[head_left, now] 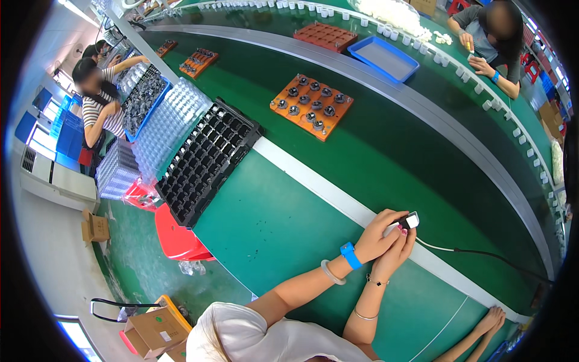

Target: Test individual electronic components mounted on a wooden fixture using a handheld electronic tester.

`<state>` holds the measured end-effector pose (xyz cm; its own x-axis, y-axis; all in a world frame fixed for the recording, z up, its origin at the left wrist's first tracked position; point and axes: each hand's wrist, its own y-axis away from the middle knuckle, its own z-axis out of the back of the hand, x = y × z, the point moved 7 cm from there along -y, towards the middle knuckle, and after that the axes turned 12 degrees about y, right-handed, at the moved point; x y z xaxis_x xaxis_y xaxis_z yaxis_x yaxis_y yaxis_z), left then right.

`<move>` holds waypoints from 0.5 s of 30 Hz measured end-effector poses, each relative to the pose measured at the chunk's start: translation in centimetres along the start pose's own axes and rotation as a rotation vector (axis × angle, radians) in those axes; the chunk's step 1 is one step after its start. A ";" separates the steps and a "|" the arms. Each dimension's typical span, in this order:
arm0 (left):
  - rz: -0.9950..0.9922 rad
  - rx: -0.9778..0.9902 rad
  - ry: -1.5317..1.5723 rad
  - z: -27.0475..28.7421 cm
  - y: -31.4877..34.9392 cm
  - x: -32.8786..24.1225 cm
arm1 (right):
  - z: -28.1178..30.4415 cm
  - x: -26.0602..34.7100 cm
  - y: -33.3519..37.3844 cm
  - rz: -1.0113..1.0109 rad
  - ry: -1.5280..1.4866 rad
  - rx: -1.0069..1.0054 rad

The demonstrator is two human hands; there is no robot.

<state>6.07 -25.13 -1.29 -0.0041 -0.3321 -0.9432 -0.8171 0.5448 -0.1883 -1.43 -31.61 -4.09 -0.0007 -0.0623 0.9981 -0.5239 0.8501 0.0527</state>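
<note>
Both my hands meet above the white edge strip between the green worktable and the green belt. My left hand (375,236), with a blue band on its wrist, has its fingers closed around a small black-and-white piece (412,220). Pressed against the same piece from the near side are the closed fingers of my right hand (397,250). A glossy white end of the piece sticks out past my fingertips; the rest is partly covered. Just right of my hands a thin white cable (435,246) runs into a dark one; whether it joins the piece, I cannot tell.
A black compartment tray (208,160) of black parts stands left. An orange plate (313,107) with several round dark parts lies on the belt; a blue tray (383,58) is beyond. Another person's hands (491,321) rest at lower right. A red stool (178,232) stands left.
</note>
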 end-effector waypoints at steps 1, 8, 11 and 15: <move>0.000 -0.001 0.001 0.0 0.0 -0.1 | 0.0 0.0 0.0 -0.001 0.002 0.004; 0.002 -0.004 0.006 0.0 -0.1 -0.2 | 0.0 0.3 0.0 0.005 0.021 0.005; 0.005 -0.006 0.012 0.0 -0.1 -0.2 | 0.0 0.4 0.0 0.016 0.033 0.007; -0.002 -0.003 0.006 0.0 -0.1 -0.2 | -0.1 0.4 0.0 0.017 0.032 0.019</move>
<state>6.14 -25.13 -1.12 -0.0058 -0.3374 -0.9414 -0.8189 0.5418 -0.1891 -1.33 -31.60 -3.71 0.0172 -0.0310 0.9994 -0.5403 0.8407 0.0354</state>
